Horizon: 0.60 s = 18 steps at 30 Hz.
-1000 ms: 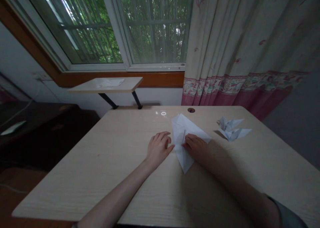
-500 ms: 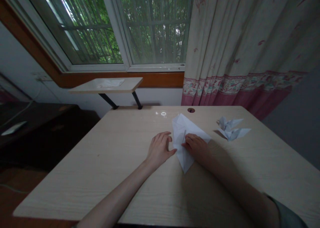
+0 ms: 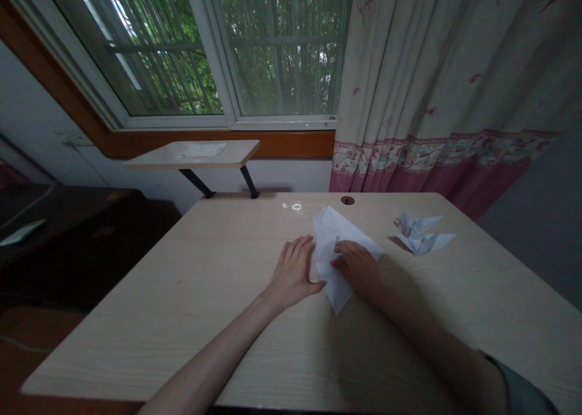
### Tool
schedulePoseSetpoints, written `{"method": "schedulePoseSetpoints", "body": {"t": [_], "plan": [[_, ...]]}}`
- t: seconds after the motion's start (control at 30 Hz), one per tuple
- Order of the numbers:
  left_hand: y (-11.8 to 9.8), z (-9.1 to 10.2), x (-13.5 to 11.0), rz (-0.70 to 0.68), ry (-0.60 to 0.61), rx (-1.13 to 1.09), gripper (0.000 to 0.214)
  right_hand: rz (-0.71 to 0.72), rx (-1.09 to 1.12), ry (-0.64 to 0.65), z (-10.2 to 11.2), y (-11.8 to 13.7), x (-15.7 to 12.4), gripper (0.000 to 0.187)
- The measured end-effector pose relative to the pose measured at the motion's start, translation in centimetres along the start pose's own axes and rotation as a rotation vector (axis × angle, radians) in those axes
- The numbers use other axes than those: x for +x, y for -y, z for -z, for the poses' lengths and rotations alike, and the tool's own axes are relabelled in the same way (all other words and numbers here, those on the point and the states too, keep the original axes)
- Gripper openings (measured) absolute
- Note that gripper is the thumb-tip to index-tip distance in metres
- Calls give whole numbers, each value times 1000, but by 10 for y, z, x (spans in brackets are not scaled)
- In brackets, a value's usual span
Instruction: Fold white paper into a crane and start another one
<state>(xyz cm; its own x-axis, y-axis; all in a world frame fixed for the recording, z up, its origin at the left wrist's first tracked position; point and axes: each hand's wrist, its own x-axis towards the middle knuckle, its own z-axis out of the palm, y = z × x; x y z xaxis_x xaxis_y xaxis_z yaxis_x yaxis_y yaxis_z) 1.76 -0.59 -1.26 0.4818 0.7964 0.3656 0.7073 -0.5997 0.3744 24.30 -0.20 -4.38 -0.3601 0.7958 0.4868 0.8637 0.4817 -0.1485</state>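
A sheet of white paper (image 3: 325,230), folded into a pointed, kite-like shape, lies on the desk in front of me. My right hand (image 3: 359,266) rests on its right part, thumb and fingers pinched at a raised flap near the middle; the exact grip is partly hidden behind the fingers. At the paper's left edge is my left hand (image 3: 293,272), fingers stretched out and thumb apart, its thumb tip reaching the lower left edge. Two folded paper birds (image 3: 421,236), or figures like them, sit together to the right of the sheet.
The pale wooden desk (image 3: 218,251) has a round cable hole (image 3: 348,201) near its back edge. At the back left stands a small raised shelf (image 3: 154,156) with white paper (image 3: 204,150) on it. A curtain (image 3: 409,87) hangs behind the right side.
My left hand has moved slightly right, its fingers stretching further toward the paper's left edge. My right hand and the paper stay nearly in place.
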Motion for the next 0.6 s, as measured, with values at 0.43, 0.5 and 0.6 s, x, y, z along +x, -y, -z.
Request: {"method": "schedulePoseSetpoints", "body": {"t": [0.43,0.5,0.6], "plan": [[2,-6,-2,4,110,-80,106,3,22,-43,-9,-5,-3,27],[1,-6,-3,5,135,-86,110,1,16,-36,-6,-3,-1,26],[0,-5,-4,1,179,-86,115,6,10,-25,0,0,1,24]]}}
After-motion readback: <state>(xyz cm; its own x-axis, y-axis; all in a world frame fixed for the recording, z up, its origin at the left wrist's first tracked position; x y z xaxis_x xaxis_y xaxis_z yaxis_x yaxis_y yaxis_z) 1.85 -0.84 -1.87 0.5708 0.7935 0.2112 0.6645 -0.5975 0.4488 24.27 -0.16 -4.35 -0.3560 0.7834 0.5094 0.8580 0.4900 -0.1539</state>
